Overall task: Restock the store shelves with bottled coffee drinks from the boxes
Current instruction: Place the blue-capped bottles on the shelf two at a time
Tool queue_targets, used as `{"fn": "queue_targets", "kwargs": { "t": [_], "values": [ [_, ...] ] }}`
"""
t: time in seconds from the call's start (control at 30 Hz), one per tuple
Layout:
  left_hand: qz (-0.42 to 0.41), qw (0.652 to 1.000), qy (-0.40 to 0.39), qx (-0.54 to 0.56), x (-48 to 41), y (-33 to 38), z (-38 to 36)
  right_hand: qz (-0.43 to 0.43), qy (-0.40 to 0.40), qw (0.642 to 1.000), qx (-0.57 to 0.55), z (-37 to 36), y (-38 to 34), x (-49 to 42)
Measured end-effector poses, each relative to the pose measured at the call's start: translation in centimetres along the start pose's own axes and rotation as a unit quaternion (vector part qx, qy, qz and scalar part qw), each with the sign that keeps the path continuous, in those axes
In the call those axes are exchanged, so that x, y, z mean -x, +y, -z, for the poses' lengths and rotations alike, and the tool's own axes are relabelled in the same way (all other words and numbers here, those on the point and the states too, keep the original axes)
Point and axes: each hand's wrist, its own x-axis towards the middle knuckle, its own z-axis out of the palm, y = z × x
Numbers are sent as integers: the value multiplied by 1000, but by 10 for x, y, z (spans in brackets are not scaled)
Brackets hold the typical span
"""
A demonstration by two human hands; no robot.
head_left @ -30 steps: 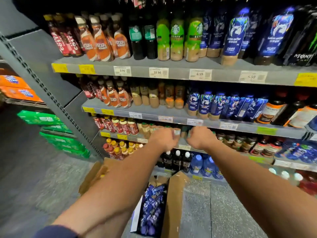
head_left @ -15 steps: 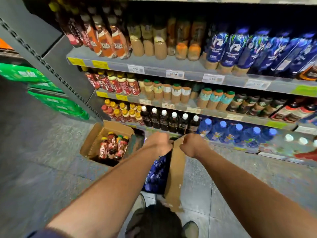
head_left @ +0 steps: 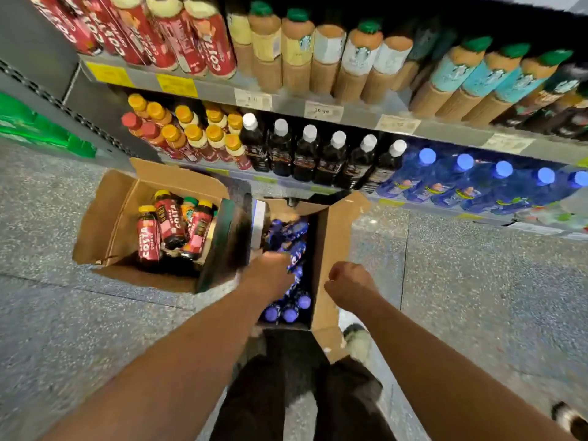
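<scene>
Left hand [head_left: 270, 275] is hovering nearest, right above the blue bottles [head_left: 291, 246] lying caps toward us in the box [head_left: 329, 249], fingers hidden, grip unclear; right hand [head_left: 350, 281] is curling empty.

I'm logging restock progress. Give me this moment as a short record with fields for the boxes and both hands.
box 1: brown cardboard box of blue-wrapped bottles, open on the speckled grey floor
box 2: brown cardboard box of red Costa bottles, open, left of box 1
left hand: over the bottles in box 1, grip hidden
right hand: curled fist, empty, above box 1's right flap
</scene>
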Motion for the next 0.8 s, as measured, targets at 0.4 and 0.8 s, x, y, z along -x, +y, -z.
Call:
{"fn": "queue_targets", "kwargs": {
  "t": [0.4, 0.8],
  "values": [
    [-38, 992, -8, -121, -96, -69, -208, 246, 7, 942, 229, -195, 68, -148],
    [-93, 980, -52, -171, -131, -99, -271, 282, 89, 854, 427, -253, 93, -178]
  ]
}}
